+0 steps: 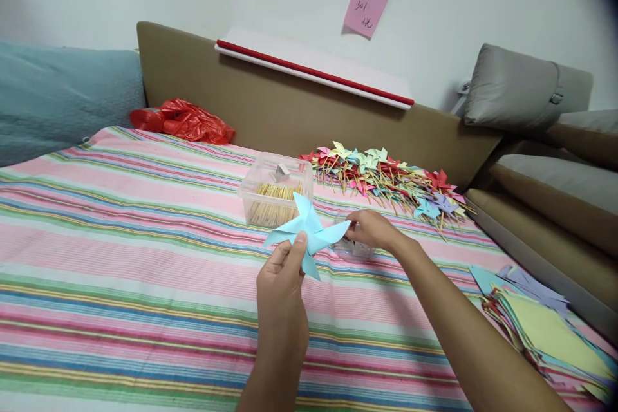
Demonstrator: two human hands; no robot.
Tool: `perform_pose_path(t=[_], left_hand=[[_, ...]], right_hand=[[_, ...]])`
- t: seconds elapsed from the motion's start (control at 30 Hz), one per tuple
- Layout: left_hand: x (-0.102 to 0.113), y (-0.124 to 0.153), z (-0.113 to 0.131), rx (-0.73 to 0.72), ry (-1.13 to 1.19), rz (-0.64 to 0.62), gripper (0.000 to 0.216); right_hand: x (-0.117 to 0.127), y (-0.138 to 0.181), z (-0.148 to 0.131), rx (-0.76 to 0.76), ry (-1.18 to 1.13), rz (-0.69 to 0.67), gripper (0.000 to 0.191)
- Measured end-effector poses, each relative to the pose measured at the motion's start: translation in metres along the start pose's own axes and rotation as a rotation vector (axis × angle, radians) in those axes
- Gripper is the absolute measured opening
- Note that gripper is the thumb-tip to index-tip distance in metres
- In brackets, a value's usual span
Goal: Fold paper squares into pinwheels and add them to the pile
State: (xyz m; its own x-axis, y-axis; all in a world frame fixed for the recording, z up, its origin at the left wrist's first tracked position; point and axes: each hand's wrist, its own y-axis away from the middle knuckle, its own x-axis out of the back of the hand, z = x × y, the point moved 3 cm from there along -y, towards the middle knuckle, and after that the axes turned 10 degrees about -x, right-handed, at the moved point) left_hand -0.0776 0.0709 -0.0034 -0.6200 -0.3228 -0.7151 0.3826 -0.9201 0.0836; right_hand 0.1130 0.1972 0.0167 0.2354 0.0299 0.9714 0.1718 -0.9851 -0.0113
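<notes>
My left hand point(282, 277) pinches a light blue paper pinwheel point(309, 230) by its middle, holding it above the striped sheet point(120, 257). My right hand point(371, 229) is closed with its fingertips in a small clear round container point(351, 248) just right of the pinwheel; what the fingers hold is hidden. Behind the pinwheel stands a clear plastic box point(275, 190) filled with thin wooden sticks.
A pile of finished coloured pinwheels on sticks point(386, 180) lies at the back right. Stacked coloured paper squares point(550, 335) sit at the right edge. A red plastic bag point(181, 121) lies by the brown headboard point(290, 109); a grey cushion point(512, 87) rests at right.
</notes>
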Motion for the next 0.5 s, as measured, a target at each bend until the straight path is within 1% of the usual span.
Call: perform_pose_path(t=[0.07, 0.17, 0.2, 0.23, 0.27, 0.33, 0.4, 0.5], left_hand=[[-0.002, 0.002, 0.001, -0.021, -0.095, -0.027, 0.026], [-0.009, 0.009, 0.001, -0.058, -0.273, -0.102, 0.025], [-0.012, 0.011, -0.001, -0.071, -0.324, -0.128, 0.025], [-0.015, 0.014, -0.003, -0.082, -0.368, -0.153, 0.027], [-0.017, 0.015, -0.006, -0.092, -0.406, -0.177, 0.029], [-0.021, 0.017, -0.012, -0.116, -0.463, -0.218, 0.031], [-0.025, 0.018, -0.017, -0.145, -0.518, -0.259, 0.03], [-0.03, 0.02, -0.022, -0.238, -0.632, -0.29, 0.026]], right_hand=[[0.015, 0.028, 0.004, -0.008, -0.104, 0.068, 0.017], [0.029, 0.082, 0.009, -0.047, -0.311, 0.174, 0.028], [0.032, 0.099, 0.011, -0.066, -0.548, 0.236, 0.025], [0.033, 0.113, 0.011, -0.07, -0.726, 0.253, 0.021], [0.032, 0.125, 0.011, -0.067, -0.847, 0.253, 0.019], [0.029, 0.14, 0.011, -0.072, -0.99, 0.243, 0.015], [0.026, 0.145, 0.01, -0.072, -1.036, 0.234, 0.014], [0.019, 0.147, 0.007, -0.04, -1.059, 0.216, 0.013]])
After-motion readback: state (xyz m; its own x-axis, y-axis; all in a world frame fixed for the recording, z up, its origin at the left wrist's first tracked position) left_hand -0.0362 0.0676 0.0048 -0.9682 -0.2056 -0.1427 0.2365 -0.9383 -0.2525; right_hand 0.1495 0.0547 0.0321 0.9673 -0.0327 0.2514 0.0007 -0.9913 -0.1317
